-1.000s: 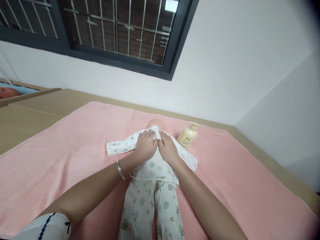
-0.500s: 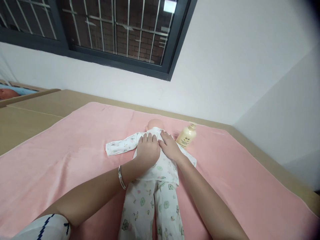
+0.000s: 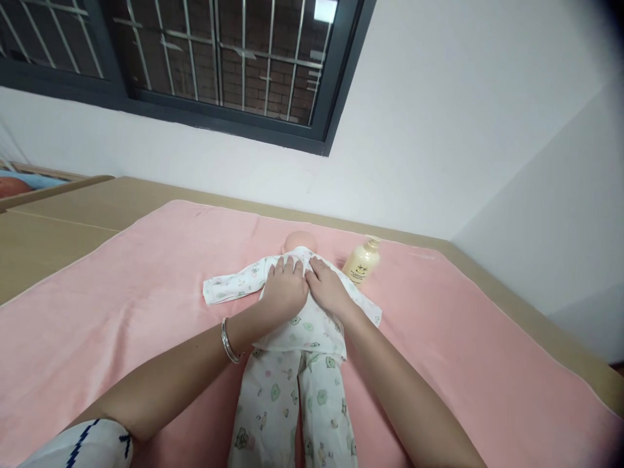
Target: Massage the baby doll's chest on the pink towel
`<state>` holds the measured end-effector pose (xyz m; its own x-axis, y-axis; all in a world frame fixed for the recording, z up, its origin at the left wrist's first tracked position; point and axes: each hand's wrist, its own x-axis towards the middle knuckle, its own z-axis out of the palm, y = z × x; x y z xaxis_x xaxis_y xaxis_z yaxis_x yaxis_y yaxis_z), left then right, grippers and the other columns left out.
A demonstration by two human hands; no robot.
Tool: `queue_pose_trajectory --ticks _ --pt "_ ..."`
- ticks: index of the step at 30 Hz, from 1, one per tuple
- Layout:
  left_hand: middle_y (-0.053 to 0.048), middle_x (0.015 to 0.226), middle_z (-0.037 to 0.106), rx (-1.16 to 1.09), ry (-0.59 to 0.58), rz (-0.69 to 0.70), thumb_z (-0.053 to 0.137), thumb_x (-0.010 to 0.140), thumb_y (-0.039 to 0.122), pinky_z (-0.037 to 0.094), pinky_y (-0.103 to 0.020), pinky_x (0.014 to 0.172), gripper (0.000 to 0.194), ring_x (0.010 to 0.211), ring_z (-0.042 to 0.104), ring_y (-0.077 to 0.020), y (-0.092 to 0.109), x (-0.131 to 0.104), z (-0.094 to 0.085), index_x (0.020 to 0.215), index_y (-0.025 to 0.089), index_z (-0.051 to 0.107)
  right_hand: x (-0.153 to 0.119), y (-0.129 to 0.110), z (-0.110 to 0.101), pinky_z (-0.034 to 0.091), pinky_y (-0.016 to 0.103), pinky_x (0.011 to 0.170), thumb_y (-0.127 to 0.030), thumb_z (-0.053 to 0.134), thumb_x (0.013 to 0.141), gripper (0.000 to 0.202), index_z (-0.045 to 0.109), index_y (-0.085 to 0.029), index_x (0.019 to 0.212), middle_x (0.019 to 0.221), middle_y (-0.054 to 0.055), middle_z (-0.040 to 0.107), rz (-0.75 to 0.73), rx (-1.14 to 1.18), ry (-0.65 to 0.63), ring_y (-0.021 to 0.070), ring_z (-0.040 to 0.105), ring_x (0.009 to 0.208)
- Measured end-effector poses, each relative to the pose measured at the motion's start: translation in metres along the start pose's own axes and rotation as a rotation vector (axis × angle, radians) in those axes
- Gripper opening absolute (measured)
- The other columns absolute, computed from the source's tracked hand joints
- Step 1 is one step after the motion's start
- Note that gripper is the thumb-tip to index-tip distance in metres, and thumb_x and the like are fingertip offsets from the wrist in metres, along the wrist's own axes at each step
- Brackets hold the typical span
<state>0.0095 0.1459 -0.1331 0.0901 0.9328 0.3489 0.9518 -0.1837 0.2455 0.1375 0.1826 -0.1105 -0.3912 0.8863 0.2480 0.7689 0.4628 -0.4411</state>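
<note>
A baby doll lies on a pink mat, its head toward the wall. It wears a white printed top and matching trousers. My left hand, with a silver bangle on the wrist, rests flat on the left side of the top, fingers stretched toward the doll's head. Beside it my right hand lies flat on the upper right of the top. The two hands meet near the middle of the torso. A pale yellow pump bottle stands just right of the doll's shoulder.
The mat covers a wooden surface that runs along a white wall. Above is a dark-framed window with metal bars. At the far left, a wooden-edged tray or bed holds something blue and a reddish-brown object.
The whole view has shifted slightly. Both hands stay flat on the doll's top, with the right fingers moved a little toward the left hand.
</note>
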Motion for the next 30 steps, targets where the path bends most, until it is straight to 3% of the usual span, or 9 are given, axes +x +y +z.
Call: queue_pose_trajectory --ticks 4,11,17,21,26,30 --pt "-0.021 0.148 0.049 -0.013 -0.011 0.072 0.036 0.095 0.022 0.032 -0.054 0.112 0.049 0.140 0.039 -0.0370 0.000 -0.001 -0.006 0.140 0.005 0.049 0.003 0.005 0.004 0.025 0.049 0.119 -0.020 0.036 0.095 0.047 0.053 -0.009 0.137 0.150 0.017 0.047 -0.036 -0.053 0.021 0.0283 0.037 0.143" --pt "-0.013 0.119 0.067 -0.205 -0.075 0.193 0.031 0.096 0.018 0.046 -0.037 0.101 0.037 0.113 0.061 -0.0231 -0.029 0.026 -0.019 0.111 0.014 0.065 -0.018 -0.024 0.002 0.036 0.041 0.114 -0.015 0.036 0.094 0.046 0.055 -0.007 0.136 0.144 0.020 0.053 -0.014 -0.140 0.049 0.0282 0.044 0.138" --pt "-0.021 0.123 0.065 0.025 0.046 0.201 0.040 0.094 0.016 0.039 -0.043 0.108 0.033 0.120 0.058 -0.0296 -0.012 0.010 -0.012 0.114 0.005 0.065 -0.004 -0.007 -0.003 0.041 0.037 0.105 -0.019 0.038 0.096 0.034 0.065 -0.015 0.116 0.124 0.013 0.066 -0.102 -0.021 0.040 0.0238 0.057 0.119" --pt "-0.021 0.123 0.066 0.081 0.067 0.256 0.045 0.092 0.016 0.038 -0.044 0.108 0.031 0.120 0.057 -0.0305 -0.008 0.003 -0.011 0.113 0.007 0.066 0.004 0.003 -0.004 0.043 0.035 0.100 -0.021 0.041 0.095 0.032 0.063 -0.015 0.117 0.121 0.012 0.067 -0.139 -0.026 0.077 0.0231 0.059 0.112" --pt "-0.018 0.117 0.068 0.017 0.061 0.255 0.038 0.095 0.016 0.042 -0.041 0.103 0.033 0.113 0.060 -0.0279 -0.020 0.015 -0.012 0.109 0.008 0.066 -0.010 -0.018 0.000 0.041 0.036 0.104 -0.017 0.036 0.097 0.036 0.064 -0.011 0.118 0.124 0.016 0.066 -0.047 -0.189 0.080 0.0255 0.058 0.118" --pt "-0.017 0.113 0.069 0.002 0.028 0.220 0.034 0.096 0.017 0.044 -0.040 0.100 0.036 0.110 0.061 -0.0273 -0.026 0.021 -0.010 0.104 0.008 0.067 -0.022 -0.033 0.004 0.034 0.040 0.113 -0.017 0.035 0.097 0.043 0.056 -0.004 0.132 0.137 0.021 0.058 -0.043 -0.314 0.040 0.0295 0.050 0.131"
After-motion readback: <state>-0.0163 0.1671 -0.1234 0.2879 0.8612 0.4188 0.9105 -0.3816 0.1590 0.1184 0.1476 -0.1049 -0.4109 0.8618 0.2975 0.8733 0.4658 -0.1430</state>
